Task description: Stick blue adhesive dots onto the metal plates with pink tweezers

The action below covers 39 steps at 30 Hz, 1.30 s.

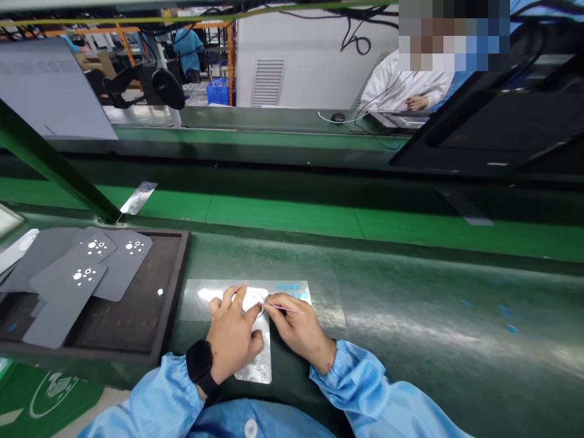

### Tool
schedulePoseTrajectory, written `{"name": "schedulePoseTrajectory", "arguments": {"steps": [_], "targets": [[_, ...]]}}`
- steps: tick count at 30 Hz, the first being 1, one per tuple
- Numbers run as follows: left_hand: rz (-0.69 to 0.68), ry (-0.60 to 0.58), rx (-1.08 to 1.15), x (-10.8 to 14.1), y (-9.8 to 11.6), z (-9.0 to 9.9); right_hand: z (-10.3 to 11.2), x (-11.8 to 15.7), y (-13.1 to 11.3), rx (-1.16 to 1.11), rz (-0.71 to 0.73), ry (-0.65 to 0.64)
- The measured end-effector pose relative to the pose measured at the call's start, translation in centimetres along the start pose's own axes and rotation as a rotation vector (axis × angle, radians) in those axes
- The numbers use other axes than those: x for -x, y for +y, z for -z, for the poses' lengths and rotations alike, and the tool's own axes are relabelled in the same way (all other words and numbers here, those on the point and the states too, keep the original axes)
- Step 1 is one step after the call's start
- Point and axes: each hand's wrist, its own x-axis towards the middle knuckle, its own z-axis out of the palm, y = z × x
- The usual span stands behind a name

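On the green bench lies a silvery rounded plate (258, 368) with a ring shape near its far end. Across that far end rests my left hand (232, 337), fingers spread and pressing on the plate; a black watch is on the wrist. My right hand (296, 325) pinches a thin pink stick (292, 311), its tip at the ring on the plate. Beneath the plate's far part is a clear sheet (201, 301) with small blue dots at its right end.
At the left, a dark tray (176, 292) holds several grey plates (68, 304) with holes. A metal piece (139, 198) lies beyond it by a green post (55, 161). Blue bits dot the bench at right. Across the line, a person in white (387, 79) sits near a black monitor.
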Motion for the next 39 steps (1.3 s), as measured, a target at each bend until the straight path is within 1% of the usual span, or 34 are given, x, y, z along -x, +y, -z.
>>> {"name": "schedulePoseTrajectory", "arguments": {"steps": [4,9,22,26,29,31,32,34,35,36,39], "targets": [[0.009,-0.011,-0.001,0.0,0.0,0.0,0.0,0.0,0.1,0.01,-0.005,-0.018],[0.02,-0.023,0.003,-0.1,0.1,0.1,-0.1,0.1,-0.1,0.052,0.031,-0.019],[0.009,0.024,0.006,-0.1,0.1,0.0,0.6,0.4,-0.3,0.075,0.077,-0.016],[0.015,0.021,0.024,0.0,0.0,-0.4,0.4,0.4,-0.3,0.068,0.017,-0.017],[0.026,0.043,0.055,0.6,0.0,-0.6,0.6,0.3,-0.2,0.013,-0.13,-0.002],[0.03,0.076,0.077,1.3,-0.1,-0.5,1.0,-0.3,-0.2,-0.028,-0.212,0.054],[0.036,0.087,0.088,1.7,-0.2,-0.4,1.2,-0.8,-0.1,-0.038,-0.22,0.091],[0.061,0.082,0.11,2.5,-0.3,-0.4,1.5,-1.9,0.0,-0.022,-0.168,0.132],[0.08,0.069,0.124,2.8,-0.3,-0.4,1.6,-2.5,0.1,0.005,-0.132,0.113],[0.098,0.055,0.138,3.0,-0.3,-0.5,1.5,-3.1,0.1,0.041,-0.105,0.065],[0.125,0.035,0.168,3.3,0.0,-1.1,0.9,-4.0,0.2,0.151,-0.102,-0.145]]}}
